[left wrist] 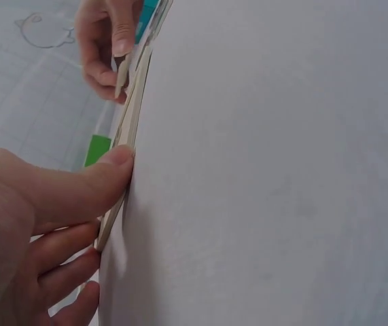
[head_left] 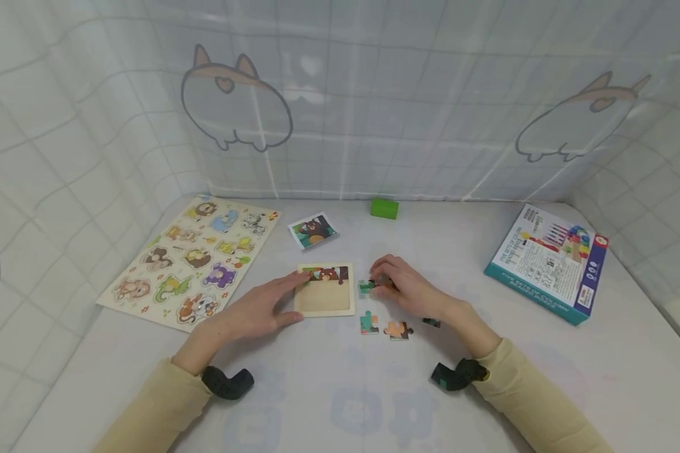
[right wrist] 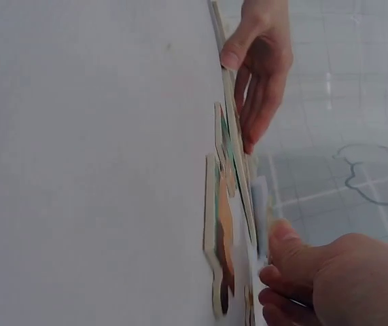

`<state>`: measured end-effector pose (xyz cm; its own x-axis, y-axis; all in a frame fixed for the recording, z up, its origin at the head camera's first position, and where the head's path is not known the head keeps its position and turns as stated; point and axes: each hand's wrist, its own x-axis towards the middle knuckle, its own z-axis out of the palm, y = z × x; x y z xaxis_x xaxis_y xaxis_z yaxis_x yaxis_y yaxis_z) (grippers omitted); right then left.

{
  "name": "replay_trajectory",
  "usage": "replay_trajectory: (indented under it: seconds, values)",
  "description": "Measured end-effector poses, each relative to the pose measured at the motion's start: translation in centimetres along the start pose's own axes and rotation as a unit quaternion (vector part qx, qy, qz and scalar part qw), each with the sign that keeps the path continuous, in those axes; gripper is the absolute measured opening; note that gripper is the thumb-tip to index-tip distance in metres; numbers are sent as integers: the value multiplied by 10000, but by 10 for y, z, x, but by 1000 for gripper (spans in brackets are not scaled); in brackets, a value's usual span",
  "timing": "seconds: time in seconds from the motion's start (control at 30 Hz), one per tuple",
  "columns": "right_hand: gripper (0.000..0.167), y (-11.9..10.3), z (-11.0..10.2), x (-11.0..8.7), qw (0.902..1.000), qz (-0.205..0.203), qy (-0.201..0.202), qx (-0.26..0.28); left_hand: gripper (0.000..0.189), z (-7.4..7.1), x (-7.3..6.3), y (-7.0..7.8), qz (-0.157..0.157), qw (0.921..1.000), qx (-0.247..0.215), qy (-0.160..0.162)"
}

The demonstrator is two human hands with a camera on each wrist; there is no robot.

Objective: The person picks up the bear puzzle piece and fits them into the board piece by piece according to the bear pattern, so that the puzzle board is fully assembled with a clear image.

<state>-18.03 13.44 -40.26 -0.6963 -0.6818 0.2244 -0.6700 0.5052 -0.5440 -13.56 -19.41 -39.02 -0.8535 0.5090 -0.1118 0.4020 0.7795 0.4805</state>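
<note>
My left hand holds the left side of a square wooden puzzle tray, its thumb at the near edge and fingertips at the upper left corner. Fitted pieces with a bear's head fill the tray's top strip; bare wood shows below. Just right of the tray, my right hand pinches a green puzzle piece between thumb and fingers; in the left wrist view this piece is tilted up. Nearer me lie a teal piece, an orange-brown piece and a dark green one, partly hidden by the right wrist.
Behind the tray lies a bear picture card, with a green block to its right. An animal puzzle board covers the table's left side. On the right lies a boxed toy set. A patterned curtain borders the back.
</note>
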Motion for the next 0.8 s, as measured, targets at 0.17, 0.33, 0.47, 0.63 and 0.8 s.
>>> replay_trajectory:
  seconds: [0.17,0.33,0.47,0.63,0.8]
  values:
    - [19,-12,3,10,9999,-75,81,-5,75,2,4,2,-11,9999,-141,-19]
    - [19,-25,11,24,9999,-85,34,-85,76,2,5,-1,-61,9995,-314,-55]
    - [19,-36,16,34,9999,69,-109,0,77,2,5,-5,-69,9991,-427,-53]
    - [20,-43,24,46,9998,-33,-167,55,77,0,5,-5,-26,9990,-443,-38]
    - [19,-44,33,57,9990,-399,-153,-105,77,-1,6,-5,9,9987,-507,-69]
